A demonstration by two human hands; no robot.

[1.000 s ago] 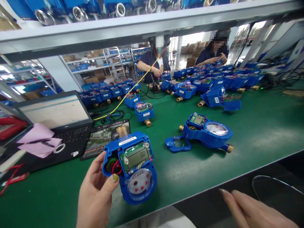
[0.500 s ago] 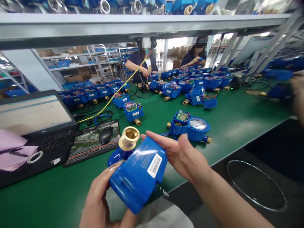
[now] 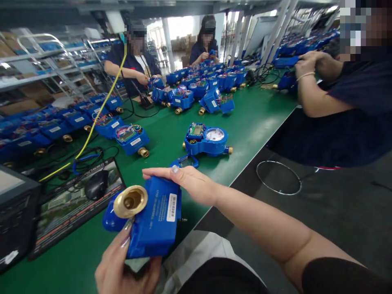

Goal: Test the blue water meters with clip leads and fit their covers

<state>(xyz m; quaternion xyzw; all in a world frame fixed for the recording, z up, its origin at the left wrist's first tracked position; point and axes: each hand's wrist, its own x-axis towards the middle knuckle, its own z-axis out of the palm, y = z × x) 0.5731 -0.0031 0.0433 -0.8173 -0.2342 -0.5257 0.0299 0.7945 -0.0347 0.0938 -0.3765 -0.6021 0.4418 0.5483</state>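
A blue water meter (image 3: 156,220) with a brass threaded end (image 3: 131,202) is in front of me, its flat labelled side turned up. My left hand (image 3: 122,255) is wrapped round its near edge, thumb beside the brass end. Flat and with fingers stretched out, my right hand (image 3: 186,179) lies against the far edge of the meter. Behind it, on the green bench, rests another blue water meter (image 3: 211,141) showing a dial and a small display. A blue ring-shaped part (image 3: 186,161) lies between them, partly hidden by my right hand.
At the left are a laptop (image 3: 18,212), a mouse (image 3: 97,184) on a printed mat and a yellow cable (image 3: 105,100). Several open meters (image 3: 133,139) with loose wires stand across the bench (image 3: 165,130). Co-workers handle blue parts beyond it and at the right (image 3: 309,67).
My view has swung right, bringing the co-worker at the right further in. The held meter has tilted, so its label and brass end face me more. My hands keep their places on it.
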